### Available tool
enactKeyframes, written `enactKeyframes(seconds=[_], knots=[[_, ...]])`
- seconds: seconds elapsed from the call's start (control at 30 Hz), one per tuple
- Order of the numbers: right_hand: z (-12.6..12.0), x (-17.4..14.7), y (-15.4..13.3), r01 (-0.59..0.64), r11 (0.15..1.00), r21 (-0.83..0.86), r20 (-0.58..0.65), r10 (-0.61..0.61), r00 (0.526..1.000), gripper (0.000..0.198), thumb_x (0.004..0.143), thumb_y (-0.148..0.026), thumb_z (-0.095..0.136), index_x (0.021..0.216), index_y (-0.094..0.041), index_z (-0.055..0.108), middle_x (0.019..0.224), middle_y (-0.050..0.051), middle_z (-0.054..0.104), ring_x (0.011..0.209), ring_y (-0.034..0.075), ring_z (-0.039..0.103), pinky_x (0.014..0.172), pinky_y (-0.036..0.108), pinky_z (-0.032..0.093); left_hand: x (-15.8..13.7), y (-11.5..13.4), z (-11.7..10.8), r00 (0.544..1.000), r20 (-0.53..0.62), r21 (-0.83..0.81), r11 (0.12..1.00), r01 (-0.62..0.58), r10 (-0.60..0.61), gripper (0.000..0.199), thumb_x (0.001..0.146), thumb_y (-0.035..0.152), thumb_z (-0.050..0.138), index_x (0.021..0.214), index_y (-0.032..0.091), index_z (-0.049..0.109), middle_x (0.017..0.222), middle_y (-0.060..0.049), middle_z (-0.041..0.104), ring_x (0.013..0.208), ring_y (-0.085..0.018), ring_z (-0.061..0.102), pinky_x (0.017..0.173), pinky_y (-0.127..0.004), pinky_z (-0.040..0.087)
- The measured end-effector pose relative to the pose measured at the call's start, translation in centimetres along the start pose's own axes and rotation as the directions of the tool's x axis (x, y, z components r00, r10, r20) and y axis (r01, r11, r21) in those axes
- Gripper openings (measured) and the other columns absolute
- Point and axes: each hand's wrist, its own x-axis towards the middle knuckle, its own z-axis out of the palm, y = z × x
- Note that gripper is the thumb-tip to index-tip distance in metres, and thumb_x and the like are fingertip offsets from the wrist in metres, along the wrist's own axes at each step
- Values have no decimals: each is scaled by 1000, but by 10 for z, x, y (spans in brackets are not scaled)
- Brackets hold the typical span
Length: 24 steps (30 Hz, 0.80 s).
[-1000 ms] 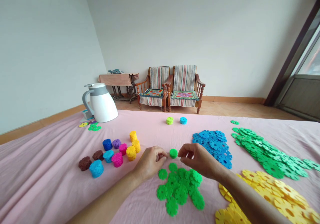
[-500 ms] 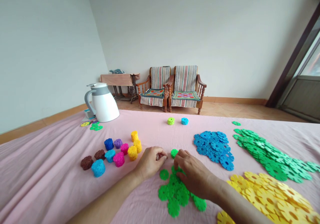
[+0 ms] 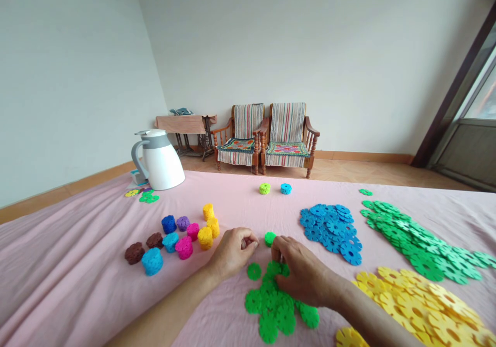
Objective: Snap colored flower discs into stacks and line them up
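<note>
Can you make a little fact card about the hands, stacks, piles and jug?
Left hand: curled, beside the small green stack
Right hand: at the loose green flower-shaped discs, grip unclear
Stacks at left: yellow, pink, brown, light blue, dark blue, purple
Piles at right: blue pile, green pile, yellow pile
Far side: lime stack, blue stack
Jug: white and gray, upright

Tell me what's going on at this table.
A person is working with flower-shaped discs on a pink cloth. The right hand is over the loose green discs; the left hand is curled to the left of a small green stack. Whether either holds a disc isn't clear. Coloured stacks stand at left, near a white jug. Blue, green and yellow piles lie at right.
</note>
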Motion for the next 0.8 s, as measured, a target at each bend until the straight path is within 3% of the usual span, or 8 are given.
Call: enactKeyframes(seconds=[0.1, 0.2, 0.37, 0.5, 0.63, 0.8], knots=[[-1, 5, 1, -55, 990, 127, -37, 60, 998, 16, 60, -7, 44, 71, -19, 48, 67, -1, 55, 62, 11, 48, 55, 22, 32, -1, 4, -1, 1000, 7, -75, 997, 27, -26, 18, 77, 26, 54, 70, 13, 63, 65, -2, 62, 58, -12, 54, 52, -20, 39], [-3, 11, 2, -101, 965, 243, -140, 138, 981, 10, 66, -10, 45, 70, -19, 47, 62, -3, 51, 57, 10, 46, 51, 21, 31, -2, 11, -2, 994, 83, -197, 977, 81, -65, 27, 78, 36, 55, 68, 12, 63, 59, -1, 59, 49, -10, 50, 45, -20, 37], [2, 16, 7, -76, 931, 357, -209, 159, 965, 6, 69, -14, 49, 71, -19, 47, 58, -5, 45, 53, 8, 42, 48, 20, 30, -5, 17, -1, 972, 203, -377, 907, 189, -118, 36, 73, 46, 61, 79, 10, 64, 61, 0, 57, 43, -8, 45, 36, -19, 34], [6, 15, 4, -29, 922, 387, -215, 121, 969, 11, 72, -12, 49, 80, -19, 51, 62, -4, 51, 54, 8, 46, 49, 19, 33, -4, 16, 0, 968, 221, -450, 868, 209, -118, 39, 70, 49, 63, 77, 10, 62, 57, 3, 52, 40, -6, 41, 34, -17, 32], [7, 12, -3, 38, 929, 368, -193, 36, 981, 28, 72, -13, 54, 99, -21, 53, 81, -1, 59, 63, 9, 54, 56, 20, 41, -3, 13, -2, 962, 236, -500, 831, 242, -138, 40, 70, 51, 63, 76, 11, 59, 51, 6, 48, 35, -4, 36, 33, -16, 27], [7, 10, -7, 55, 959, 277, -207, 4, 978, 28, 74, -14, 54, 101, -20, 57, 90, 2, 61, 64, 9, 57, 60, 21, 43, -1, 8, -3, 943, 281, -535, 786, 309, -179, 40, 70, 51, 63, 76, 12, 58, 51, 7, 48, 33, -2, 34, 32, -16, 24]])
